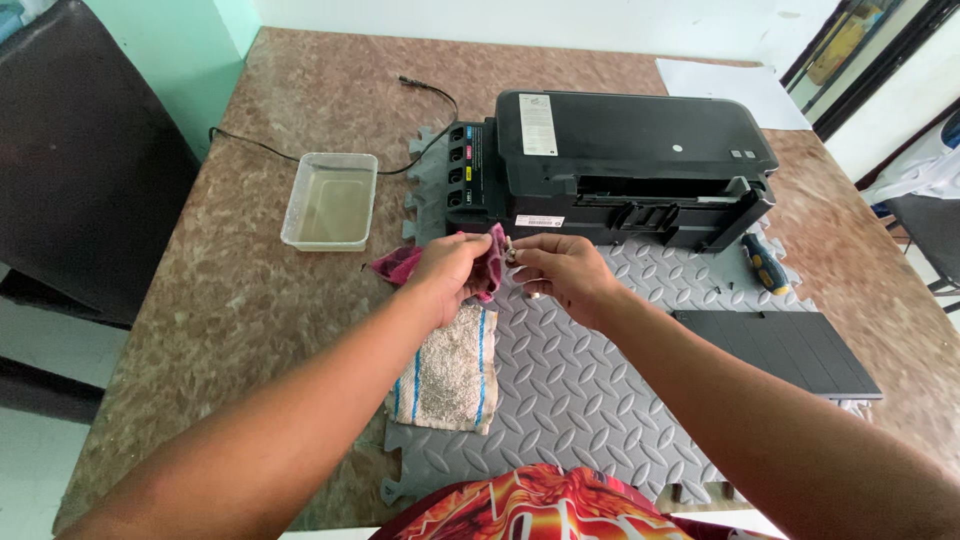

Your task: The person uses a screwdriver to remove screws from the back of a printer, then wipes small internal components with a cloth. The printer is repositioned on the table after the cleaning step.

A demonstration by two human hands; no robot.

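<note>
The left hand (pixel 448 268) is pinched shut on a pink cloth (pixel 487 262), its grip pressing the fabric toward a small part (pixel 513 256) that the right hand (pixel 562 272) holds clamped between fingertips. The part is too small to name; it sits where the two hands meet, just above the grey mat (pixel 590 380) at the middle of the table (pixel 240 300).

By the look of it the wiping step is in hand: the cloth works over the part while the right hand steadies it. The next move seems to call for turning the part in the fingertips so a fresh face meets the cloth, without loosening the pinch.

Below the left hand, at 6 o'clock, a towel (pixel 448 375) lies on the mat. At 12 o'clock stands the black printer (pixel 625 150), close behind the hands. At 10 o'clock a clear tub (pixel 332 200) of cloudy liquid sits well apart, with a cable (pixel 330 160) behind it. At 3 o'clock lie a screwdriver (pixel 765 265) and, nearer, a dark panel (pixel 780 350). Open room lies at 5 o'clock on the mat and at 8 o'clock on bare table; the near edge is close to the body.
</note>
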